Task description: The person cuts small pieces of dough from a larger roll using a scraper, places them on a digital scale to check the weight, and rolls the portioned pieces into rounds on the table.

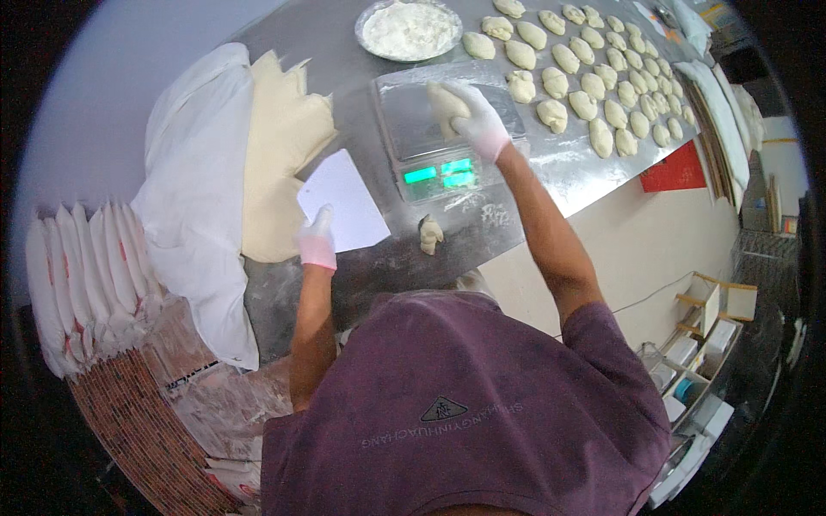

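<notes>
My left hand (317, 238), in a white glove with a pink cuff, grips a flat white dough scraper (348, 200) beside a large slab of dough (274, 161). The slab lies partly under a white cloth (193, 148). My right hand (477, 121), gloved alike, has its fingers around a piece of dough (447, 108) over the platform of a digital scale (405, 126), whose green display is lit. Whether the piece touches the platform I cannot tell. A small scrap of dough (430, 235) lies on the metal table just below the scale.
A metal bowl of flour (409, 29) stands behind the scale. Many dough pieces (592, 86) are spread over the right part of the metal table (361, 274). White sacks (97, 284) stand at the left, and a shelf with containers (700, 348) is at the lower right.
</notes>
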`<action>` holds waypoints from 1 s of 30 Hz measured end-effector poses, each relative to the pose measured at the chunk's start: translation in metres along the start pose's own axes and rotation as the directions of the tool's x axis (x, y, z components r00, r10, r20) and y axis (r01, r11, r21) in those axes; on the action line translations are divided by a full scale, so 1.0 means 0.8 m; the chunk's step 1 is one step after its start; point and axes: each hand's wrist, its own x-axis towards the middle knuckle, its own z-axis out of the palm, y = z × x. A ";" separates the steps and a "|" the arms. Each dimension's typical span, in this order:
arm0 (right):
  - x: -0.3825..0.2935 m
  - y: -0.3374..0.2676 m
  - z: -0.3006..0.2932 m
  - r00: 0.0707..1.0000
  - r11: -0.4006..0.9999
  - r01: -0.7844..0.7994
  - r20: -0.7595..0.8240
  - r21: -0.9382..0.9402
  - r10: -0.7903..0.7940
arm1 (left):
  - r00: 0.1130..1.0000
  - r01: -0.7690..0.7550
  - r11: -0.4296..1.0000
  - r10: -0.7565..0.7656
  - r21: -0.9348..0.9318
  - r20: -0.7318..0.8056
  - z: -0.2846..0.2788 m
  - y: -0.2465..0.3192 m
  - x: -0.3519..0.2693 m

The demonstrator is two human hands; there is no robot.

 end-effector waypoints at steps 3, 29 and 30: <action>0.025 0.054 -0.032 0.996 0.984 0.055 0.082 -0.168 -0.041 | 0.994 0.025 0.995 -0.035 0.102 0.104 0.019 -0.022 -0.003; -0.104 0.107 -0.007 0.918 0.936 -0.350 -0.181 0.046 0.353 | 0.934 0.272 0.920 -0.181 -0.282 0.309 0.012 -0.058 0.070; -0.120 0.069 -0.020 0.879 0.912 -0.372 -0.248 0.174 0.407 | 0.950 0.271 0.920 -0.209 -0.284 0.231 0.013 -0.030 0.049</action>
